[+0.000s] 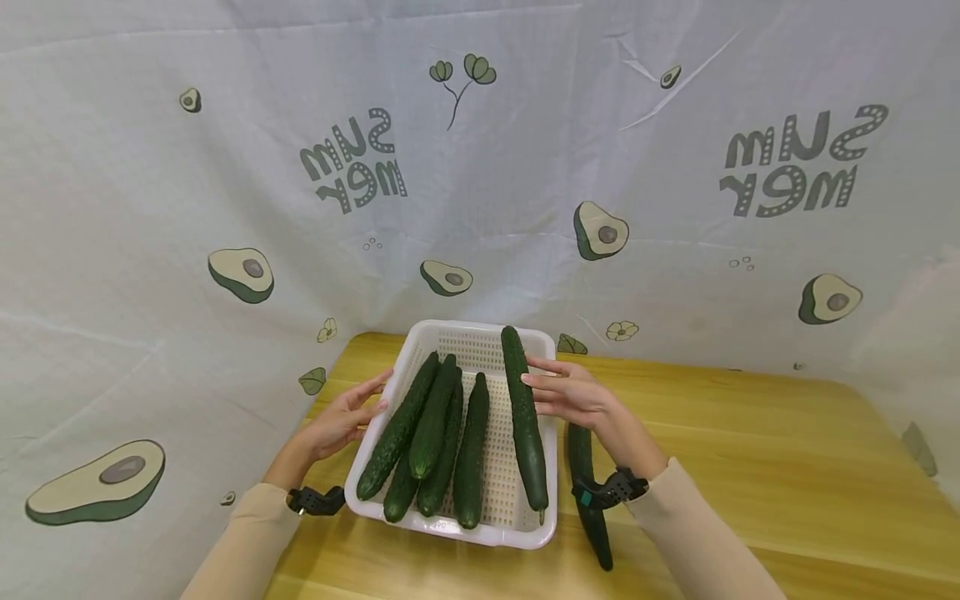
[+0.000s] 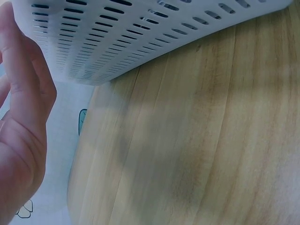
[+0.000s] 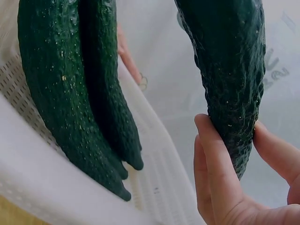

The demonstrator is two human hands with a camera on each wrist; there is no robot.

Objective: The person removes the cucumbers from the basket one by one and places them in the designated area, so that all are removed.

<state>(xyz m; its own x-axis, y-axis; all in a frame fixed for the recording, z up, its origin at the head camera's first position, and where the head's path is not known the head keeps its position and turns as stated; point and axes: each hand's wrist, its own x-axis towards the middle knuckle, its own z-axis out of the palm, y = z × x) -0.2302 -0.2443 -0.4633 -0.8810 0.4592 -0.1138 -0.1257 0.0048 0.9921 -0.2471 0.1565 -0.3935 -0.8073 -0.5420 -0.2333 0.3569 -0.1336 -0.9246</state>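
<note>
Pinching a long green cucumber (image 1: 527, 433) near its thin far end, the right hand (image 1: 572, 395) had its thumb and fingers bent around it. That cucumber was over the right side of a white basket (image 1: 487, 536), with its thick end toward the front right corner; I could not tell if it touched the bottom. The left hand (image 1: 341, 425) was opened out, with its fingers at the basket's left side. Five more cucumbers (image 1: 471, 454) lay inside, bunched toward the left edge, some on top of others. The basket sat by the back left corner of the wooden counter (image 1: 750, 467). Another cucumber (image 1: 597, 533) lay on the counter just past the basket's right edge, partly hidden by the right wrist.
</note>
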